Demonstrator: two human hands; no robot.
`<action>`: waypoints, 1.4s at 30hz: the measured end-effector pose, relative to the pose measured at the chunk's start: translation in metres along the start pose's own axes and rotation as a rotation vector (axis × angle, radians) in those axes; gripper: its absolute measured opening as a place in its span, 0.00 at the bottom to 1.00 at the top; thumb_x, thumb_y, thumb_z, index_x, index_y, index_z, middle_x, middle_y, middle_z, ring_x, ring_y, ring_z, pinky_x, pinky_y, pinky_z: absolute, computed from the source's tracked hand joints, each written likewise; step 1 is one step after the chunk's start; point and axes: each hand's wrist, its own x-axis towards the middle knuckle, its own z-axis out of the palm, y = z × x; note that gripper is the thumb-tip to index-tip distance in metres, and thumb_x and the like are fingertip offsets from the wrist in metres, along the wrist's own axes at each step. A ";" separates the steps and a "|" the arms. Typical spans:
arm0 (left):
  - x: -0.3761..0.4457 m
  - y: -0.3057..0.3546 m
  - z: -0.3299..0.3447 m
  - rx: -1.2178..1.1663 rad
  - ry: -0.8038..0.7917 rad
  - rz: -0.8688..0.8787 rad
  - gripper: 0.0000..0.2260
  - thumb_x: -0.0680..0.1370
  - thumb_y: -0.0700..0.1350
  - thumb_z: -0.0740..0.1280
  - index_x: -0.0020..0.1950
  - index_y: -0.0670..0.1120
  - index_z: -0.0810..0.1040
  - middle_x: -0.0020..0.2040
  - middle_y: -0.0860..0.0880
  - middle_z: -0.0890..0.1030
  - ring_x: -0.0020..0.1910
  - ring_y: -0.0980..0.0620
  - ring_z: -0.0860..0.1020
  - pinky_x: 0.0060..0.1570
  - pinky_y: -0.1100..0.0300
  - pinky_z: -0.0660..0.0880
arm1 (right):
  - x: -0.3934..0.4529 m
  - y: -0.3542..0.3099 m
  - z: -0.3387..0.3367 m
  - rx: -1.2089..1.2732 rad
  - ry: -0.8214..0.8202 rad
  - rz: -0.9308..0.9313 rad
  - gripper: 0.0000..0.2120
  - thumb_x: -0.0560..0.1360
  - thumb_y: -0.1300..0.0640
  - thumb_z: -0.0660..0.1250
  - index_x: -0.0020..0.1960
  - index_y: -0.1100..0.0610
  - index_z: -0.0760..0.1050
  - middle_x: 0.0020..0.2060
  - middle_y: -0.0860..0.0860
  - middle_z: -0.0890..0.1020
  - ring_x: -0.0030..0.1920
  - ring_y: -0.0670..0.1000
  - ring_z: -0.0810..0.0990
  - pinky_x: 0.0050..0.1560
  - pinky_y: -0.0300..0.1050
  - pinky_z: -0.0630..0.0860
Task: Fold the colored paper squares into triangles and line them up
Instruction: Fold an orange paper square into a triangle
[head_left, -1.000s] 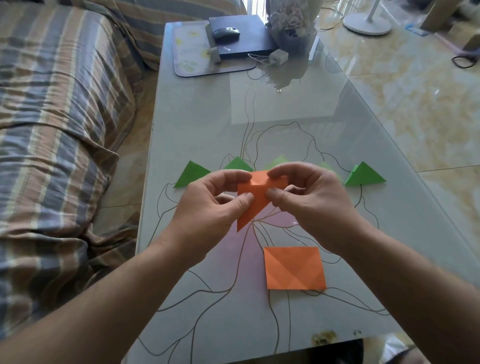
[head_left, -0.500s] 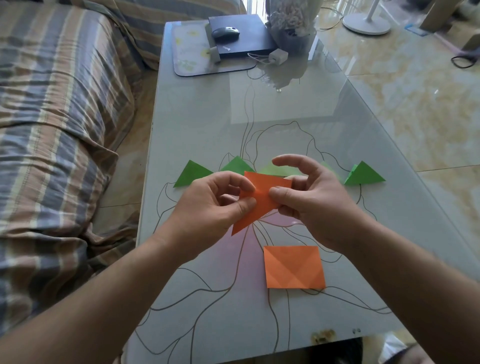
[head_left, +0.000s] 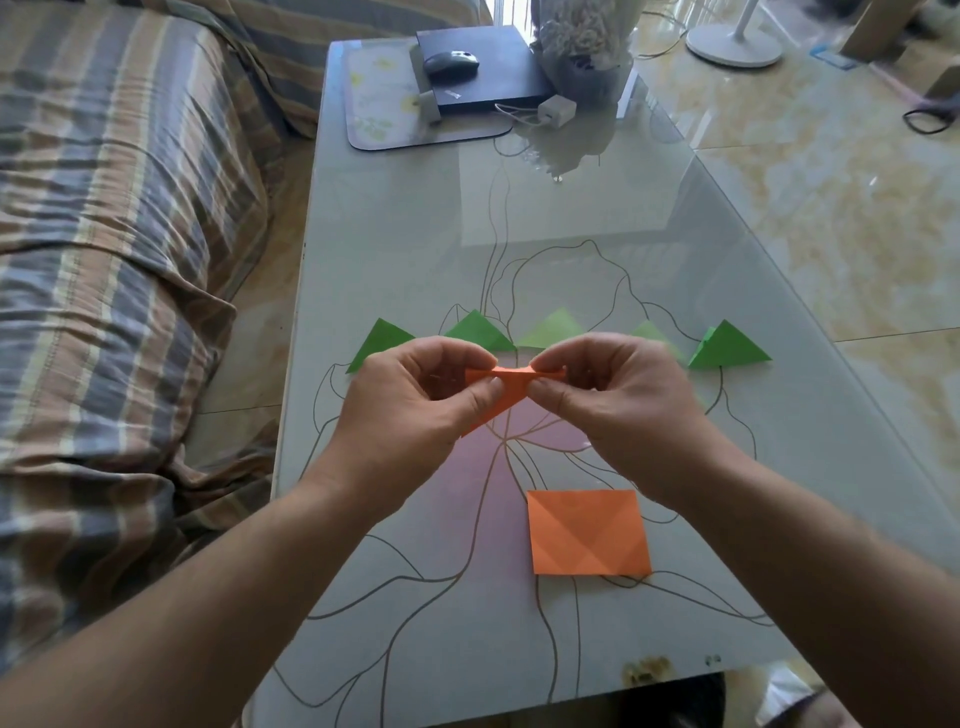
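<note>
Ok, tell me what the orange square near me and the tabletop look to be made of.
Flat orange paper square: thin matte paper, judging by its sharp diagonal creases. Glossy grey tabletop: probably glass or a lacquered surface, since it mirrors the window light and things standing on it.

You hold an orange folded paper (head_left: 506, 391); an orange creased square (head_left: 588, 533) lies on your pale grey glass table (head_left: 395, 249) with its brown line-drawn flower. Green triangles (head_left: 727, 349) line up beyond. The sofa cover (head_left: 114, 218) shows blue, tan and cream stripes.
</note>
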 end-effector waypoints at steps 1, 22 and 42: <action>0.000 -0.001 0.000 0.025 0.014 -0.001 0.11 0.70 0.50 0.78 0.49 0.49 0.86 0.44 0.49 0.87 0.45 0.51 0.86 0.47 0.57 0.84 | 0.000 -0.001 0.000 -0.014 0.001 -0.006 0.05 0.73 0.62 0.78 0.47 0.55 0.86 0.40 0.62 0.83 0.37 0.55 0.79 0.43 0.61 0.81; -0.003 0.001 0.007 -0.166 -0.133 -0.158 0.05 0.80 0.41 0.70 0.53 0.42 0.84 0.45 0.44 0.87 0.43 0.51 0.85 0.42 0.60 0.82 | 0.001 -0.003 0.001 0.145 -0.136 0.102 0.04 0.76 0.61 0.75 0.44 0.55 0.85 0.37 0.59 0.82 0.39 0.54 0.78 0.41 0.46 0.75; -0.034 0.053 -0.020 0.275 -0.159 0.035 0.03 0.78 0.44 0.75 0.50 0.51 0.88 0.43 0.51 0.88 0.45 0.49 0.85 0.55 0.52 0.83 | -0.037 -0.052 -0.010 -0.161 -0.028 -0.002 0.04 0.73 0.59 0.79 0.41 0.54 0.85 0.26 0.43 0.78 0.26 0.43 0.69 0.28 0.39 0.67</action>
